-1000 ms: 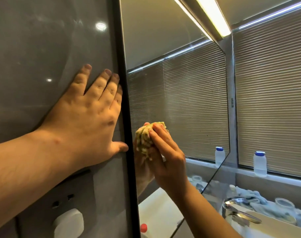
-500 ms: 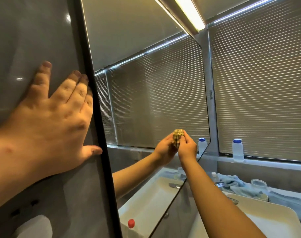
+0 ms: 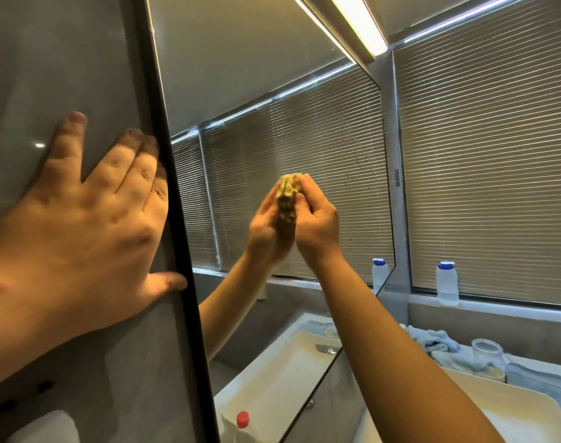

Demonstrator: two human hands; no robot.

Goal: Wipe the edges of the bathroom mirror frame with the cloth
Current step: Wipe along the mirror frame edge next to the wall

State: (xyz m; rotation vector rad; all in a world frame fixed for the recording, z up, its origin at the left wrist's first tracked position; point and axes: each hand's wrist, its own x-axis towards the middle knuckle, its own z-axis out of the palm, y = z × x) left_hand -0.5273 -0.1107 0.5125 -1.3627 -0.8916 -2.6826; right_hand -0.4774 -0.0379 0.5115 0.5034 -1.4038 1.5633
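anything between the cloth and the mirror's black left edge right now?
Nothing visible. The right hand holds the cloth against the mirror glass, right of the black frame edge; only bare glass lies between. The left hand rests flat on the wall, its thumb touching that edge lower down.

Both forearms bare — no sleeves, watch or rings on left hand (image 3: 81, 238) or right hand (image 3: 317, 219).

Window ledge, sink and ceiling light on the right of the frame

A blue-capped bottle (image 3: 447, 283) stands on the ledge before closed blinds (image 3: 490, 174); lower right, a white sink (image 3: 509, 410), crumpled blue towels (image 3: 432, 342), a clear jar (image 3: 485, 353); a lit ceiling strip (image 3: 362, 24) at top.
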